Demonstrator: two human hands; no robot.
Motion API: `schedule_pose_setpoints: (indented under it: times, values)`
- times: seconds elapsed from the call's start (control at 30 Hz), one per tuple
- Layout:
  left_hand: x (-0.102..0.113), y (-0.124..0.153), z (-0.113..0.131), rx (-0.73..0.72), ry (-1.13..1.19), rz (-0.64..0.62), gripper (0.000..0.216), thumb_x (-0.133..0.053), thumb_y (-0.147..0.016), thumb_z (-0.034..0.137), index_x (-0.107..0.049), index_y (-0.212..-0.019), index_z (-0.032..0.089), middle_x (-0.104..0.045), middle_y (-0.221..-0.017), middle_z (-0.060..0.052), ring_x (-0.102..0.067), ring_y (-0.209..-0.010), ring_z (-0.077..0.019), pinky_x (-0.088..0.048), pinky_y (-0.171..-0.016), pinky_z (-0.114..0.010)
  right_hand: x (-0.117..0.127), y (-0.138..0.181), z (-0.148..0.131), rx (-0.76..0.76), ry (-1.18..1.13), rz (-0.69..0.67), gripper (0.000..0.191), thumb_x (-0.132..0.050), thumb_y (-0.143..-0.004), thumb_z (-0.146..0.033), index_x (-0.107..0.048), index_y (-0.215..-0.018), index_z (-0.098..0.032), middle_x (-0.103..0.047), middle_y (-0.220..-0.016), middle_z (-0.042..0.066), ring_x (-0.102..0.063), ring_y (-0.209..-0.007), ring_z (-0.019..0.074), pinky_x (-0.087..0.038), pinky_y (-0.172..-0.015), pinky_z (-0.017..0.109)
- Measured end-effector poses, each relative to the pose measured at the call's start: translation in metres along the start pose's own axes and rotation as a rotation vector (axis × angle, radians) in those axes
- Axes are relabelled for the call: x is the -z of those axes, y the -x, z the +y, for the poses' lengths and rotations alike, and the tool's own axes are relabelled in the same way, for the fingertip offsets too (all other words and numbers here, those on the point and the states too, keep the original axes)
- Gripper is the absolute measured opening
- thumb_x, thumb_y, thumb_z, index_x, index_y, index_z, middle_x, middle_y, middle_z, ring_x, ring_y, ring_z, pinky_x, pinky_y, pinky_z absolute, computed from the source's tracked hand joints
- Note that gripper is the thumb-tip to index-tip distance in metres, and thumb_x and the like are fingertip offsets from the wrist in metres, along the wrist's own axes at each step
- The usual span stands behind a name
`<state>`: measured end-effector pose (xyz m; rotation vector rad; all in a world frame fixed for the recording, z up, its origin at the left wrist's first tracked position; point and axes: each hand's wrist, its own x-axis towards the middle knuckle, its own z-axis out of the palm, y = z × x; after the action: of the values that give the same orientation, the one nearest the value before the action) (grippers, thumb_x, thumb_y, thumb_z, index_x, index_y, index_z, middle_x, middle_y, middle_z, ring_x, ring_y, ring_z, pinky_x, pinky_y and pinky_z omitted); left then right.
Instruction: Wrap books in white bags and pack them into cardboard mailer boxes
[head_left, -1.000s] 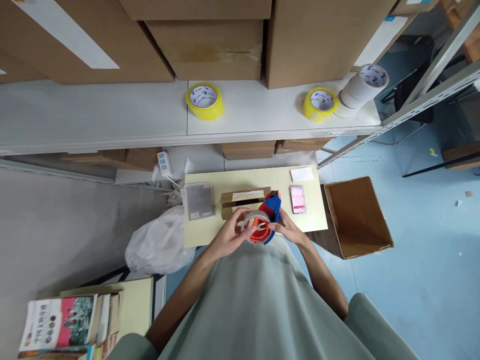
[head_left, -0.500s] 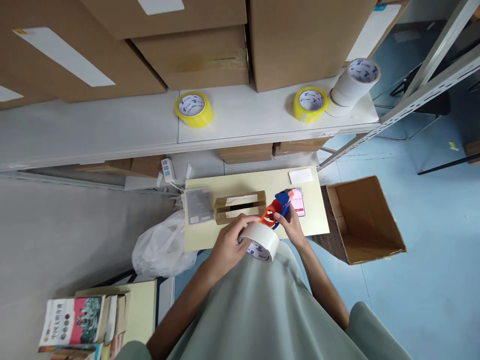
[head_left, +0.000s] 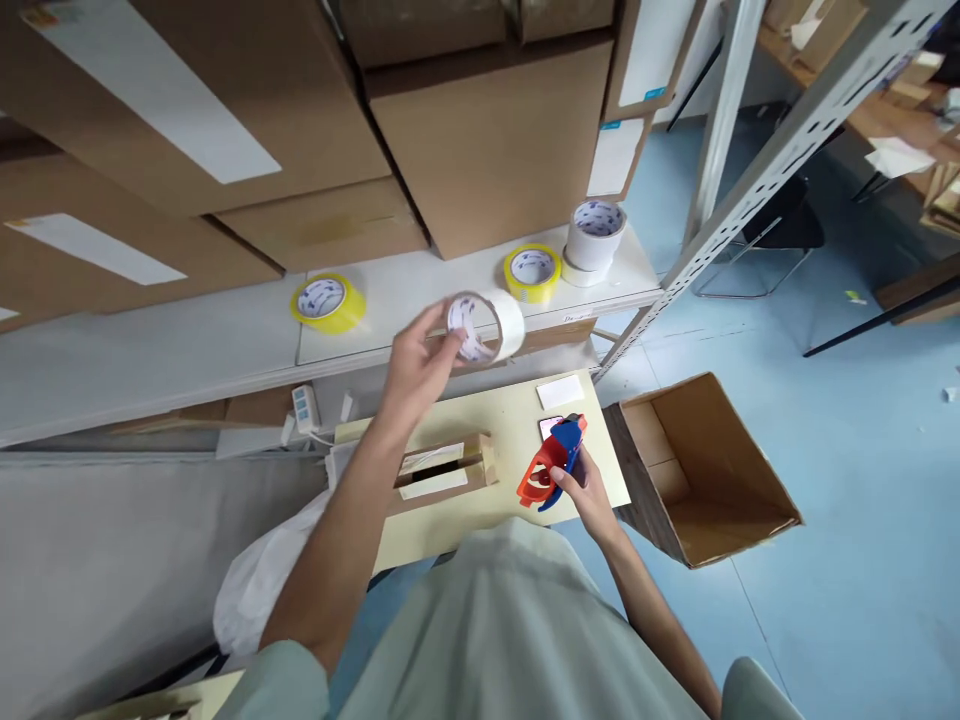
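My left hand (head_left: 421, 368) grips a white tape roll (head_left: 508, 325) by its edge, thumb at the printed core, raised in front of the shelf. My right hand (head_left: 589, 492) is closed around a red and blue tape dispenser (head_left: 564, 440), held above the right part of the small cream table (head_left: 517, 410). No tape roll shows in the dispenser. On that table lies a narrow cardboard box (head_left: 486, 468) with white labels and a dark slot along its top; my left forearm covers part of it. A phone (head_left: 550, 427) lies just behind the dispenser, partly hidden by it.
The shelf (head_left: 262, 350) bears yellow tape rolls (head_left: 345, 310) (head_left: 534, 275), stacked white tape rolls (head_left: 592, 245) and large cartons (head_left: 495, 140). A power strip (head_left: 304, 408) sits below. An open carton (head_left: 652, 520) stands right of the table, a white plastic bag (head_left: 251, 590) left. A metal upright (head_left: 720, 215) rises at right.
My left hand has lifted the white tape roll up and away from the dispenser, towards the shelf. My right hand keeps the dispenser, now slightly lower in view. The camera has turned to the right.
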<state>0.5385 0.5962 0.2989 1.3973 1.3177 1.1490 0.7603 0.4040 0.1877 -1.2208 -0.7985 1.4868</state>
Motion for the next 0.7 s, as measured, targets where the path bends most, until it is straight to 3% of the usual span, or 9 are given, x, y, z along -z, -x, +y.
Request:
schedule_pose_setpoints:
  times: [0.1,0.27,0.4,0.53,0.7]
  values:
    - [-0.026,-0.059,0.019,-0.126,-0.010,0.025,0.048,-0.084,-0.090,0.047,-0.070,-0.127,0.020,-0.079,-0.114,-0.008,-0.078,-0.103,-0.0270,-0.071,-0.081,-0.041,0.010,-0.002,-0.011,0.029,0.002,-0.015,0.056,-0.085,-0.087,-0.064,-0.068,-0.124,-0.026,-0.080,-0.109,0.009,-0.080,-0.097,0.0310,-0.069,-0.087,0.046]
    - [-0.082,-0.153,0.062,-0.262,-0.065,-0.063,0.033,-0.077,-0.099,0.033,-0.068,-0.126,0.016,-0.076,-0.109,-0.008,-0.077,-0.113,-0.0296,-0.069,-0.092,-0.049,0.022,-0.003,-0.023,0.039,-0.018,-0.020,0.059,-0.087,-0.086,-0.063,-0.067,-0.128,-0.026,-0.078,-0.115,0.010,-0.078,-0.108,0.0333,-0.068,-0.093,0.049]
    - [-0.130,-0.208,0.077,-0.313,-0.121,-0.091,0.032,-0.075,-0.101,0.032,-0.068,-0.127,0.014,-0.074,-0.110,-0.010,-0.078,-0.113,-0.0332,-0.067,-0.095,-0.054,0.028,-0.001,-0.027,0.043,-0.021,-0.010,0.059,-0.087,-0.085,-0.065,-0.067,-0.125,-0.026,-0.078,-0.115,0.011,-0.077,-0.114,0.0352,-0.068,-0.095,0.049]
    - [-0.160,-0.230,0.068,-0.329,-0.211,-0.105,0.032,-0.076,-0.102,0.037,-0.069,-0.117,0.011,-0.075,-0.106,-0.012,-0.080,-0.106,-0.0313,-0.065,-0.093,-0.049,0.031,0.001,-0.027,0.027,-0.093,-0.038,0.060,-0.084,-0.087,-0.065,-0.063,-0.127,-0.025,-0.078,-0.110,0.009,-0.081,-0.097,0.0319,-0.069,-0.090,0.048]
    - [-0.167,-0.225,0.057,-0.242,-0.365,-0.094,0.035,-0.083,-0.097,0.044,-0.070,-0.110,0.015,-0.076,-0.103,-0.012,-0.078,-0.101,-0.0278,-0.062,-0.092,-0.040,0.037,0.002,-0.025,0.004,-0.151,-0.039,0.060,-0.085,-0.088,-0.061,-0.060,-0.129,-0.024,-0.079,-0.109,0.009,-0.082,-0.089,0.0294,-0.069,-0.089,0.048]
